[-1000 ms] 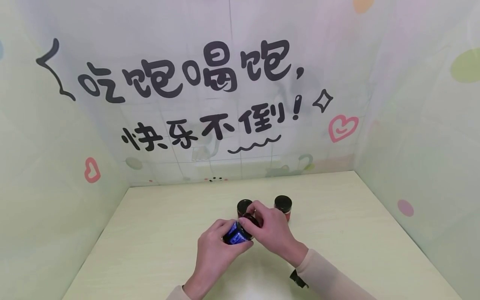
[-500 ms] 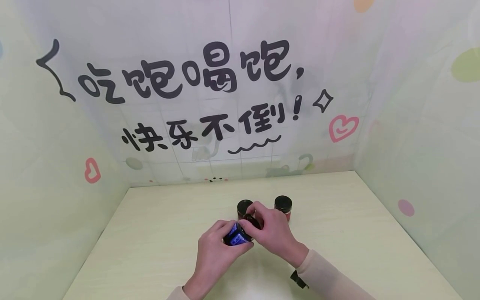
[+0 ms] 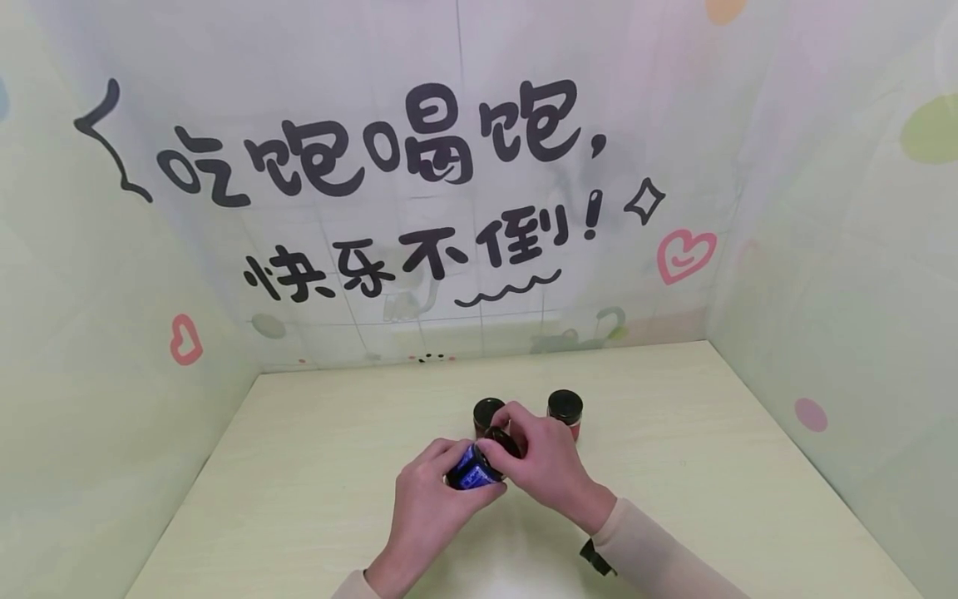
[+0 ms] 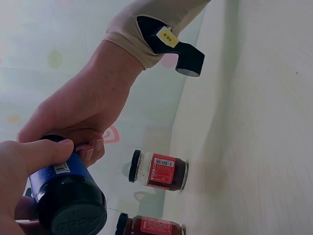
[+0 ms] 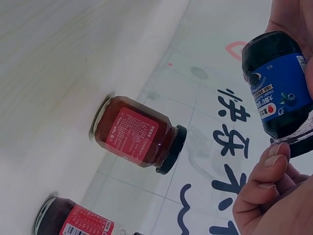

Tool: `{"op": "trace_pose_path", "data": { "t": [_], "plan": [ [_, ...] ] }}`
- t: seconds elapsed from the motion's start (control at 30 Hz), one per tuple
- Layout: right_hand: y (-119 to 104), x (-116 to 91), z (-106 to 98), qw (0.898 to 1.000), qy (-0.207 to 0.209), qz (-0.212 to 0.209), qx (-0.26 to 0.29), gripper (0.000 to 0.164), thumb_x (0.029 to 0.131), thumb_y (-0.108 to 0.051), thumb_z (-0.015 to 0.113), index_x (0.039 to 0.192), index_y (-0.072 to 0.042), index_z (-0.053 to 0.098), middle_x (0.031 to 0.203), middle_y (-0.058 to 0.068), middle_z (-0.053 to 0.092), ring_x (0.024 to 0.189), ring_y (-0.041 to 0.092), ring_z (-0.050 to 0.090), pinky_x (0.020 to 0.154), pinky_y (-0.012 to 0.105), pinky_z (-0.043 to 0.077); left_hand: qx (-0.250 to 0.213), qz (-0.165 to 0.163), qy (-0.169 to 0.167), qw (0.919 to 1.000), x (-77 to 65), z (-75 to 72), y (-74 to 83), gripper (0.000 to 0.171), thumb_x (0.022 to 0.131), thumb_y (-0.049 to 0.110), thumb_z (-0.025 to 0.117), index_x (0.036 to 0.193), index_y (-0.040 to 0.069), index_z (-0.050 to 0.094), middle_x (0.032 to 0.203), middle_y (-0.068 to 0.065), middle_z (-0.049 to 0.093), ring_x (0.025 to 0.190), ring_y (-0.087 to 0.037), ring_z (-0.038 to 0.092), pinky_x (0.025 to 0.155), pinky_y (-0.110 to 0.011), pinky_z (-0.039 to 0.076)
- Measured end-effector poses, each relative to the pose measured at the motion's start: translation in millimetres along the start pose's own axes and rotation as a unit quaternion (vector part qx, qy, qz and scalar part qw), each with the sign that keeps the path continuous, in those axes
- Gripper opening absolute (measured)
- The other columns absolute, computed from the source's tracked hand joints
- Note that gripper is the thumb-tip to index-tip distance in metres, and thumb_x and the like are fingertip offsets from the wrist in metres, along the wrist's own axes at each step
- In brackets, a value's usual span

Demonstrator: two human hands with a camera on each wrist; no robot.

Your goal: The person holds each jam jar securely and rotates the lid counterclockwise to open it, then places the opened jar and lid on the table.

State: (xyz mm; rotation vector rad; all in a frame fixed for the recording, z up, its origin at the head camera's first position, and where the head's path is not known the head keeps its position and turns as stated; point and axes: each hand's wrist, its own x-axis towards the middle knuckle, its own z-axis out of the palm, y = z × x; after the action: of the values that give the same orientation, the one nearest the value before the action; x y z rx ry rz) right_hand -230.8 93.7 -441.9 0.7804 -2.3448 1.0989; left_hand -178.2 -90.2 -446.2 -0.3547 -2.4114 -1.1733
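1. Blueberry-jam jar (image 3: 475,470) held tilted above surface (image 3: 299,466), L. hand (image 3: 430,491) clamped round its body.
2. Long axis slants up twd. R. hand (image 3: 542,457), nearer the mouth, fingertips pinching black lid (image 3: 505,441); can't tell if lid's fully free.
3. Glass w/ dark contents, blue label (image 5: 281,90), white print.

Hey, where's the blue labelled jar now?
In the head view, the blue-labelled jar is at lower centre, gripped by the left hand, with the right hand to its right.
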Motion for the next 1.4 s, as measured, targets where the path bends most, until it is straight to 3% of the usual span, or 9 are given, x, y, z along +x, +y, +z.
{"op": "trace_pose_path", "data": {
  "t": [0.83,1.4],
  "plan": [
    [2.9,-3.9,2.5,1.0,-0.01,-0.006,0.021,0.022,0.093,-0.044,0.071,0.101,-0.026,0.062,0.06,-0.018,0.042,0.051,0.0,0.041,0.046,0.023,0.033,-0.018,-0.025,-0.01,0.9995,-1.1,-2.5,-0.6,0.049,0.065,0.04,0.095,0.109,0.028,0.077,0.093,0.023,0.062,0.082,-0.004,0.063,0.067,-0.023,0.054],
    [4.8,-4.1,2.8,0.999,-0.025,-0.026,0.041,0.021,0.094,-0.041,0.07,0.102,-0.023,0.062,0.06,-0.017,0.043,0.05,0.0,0.041,0.044,0.022,0.034,-0.024,-0.052,-0.031,0.9979,-1.3,-4.8,0.6,0.048,0.067,0.04,0.094,0.109,0.025,0.078,0.092,0.02,0.063,0.082,-0.006,0.062,0.066,-0.023,0.054]
  ]
}}
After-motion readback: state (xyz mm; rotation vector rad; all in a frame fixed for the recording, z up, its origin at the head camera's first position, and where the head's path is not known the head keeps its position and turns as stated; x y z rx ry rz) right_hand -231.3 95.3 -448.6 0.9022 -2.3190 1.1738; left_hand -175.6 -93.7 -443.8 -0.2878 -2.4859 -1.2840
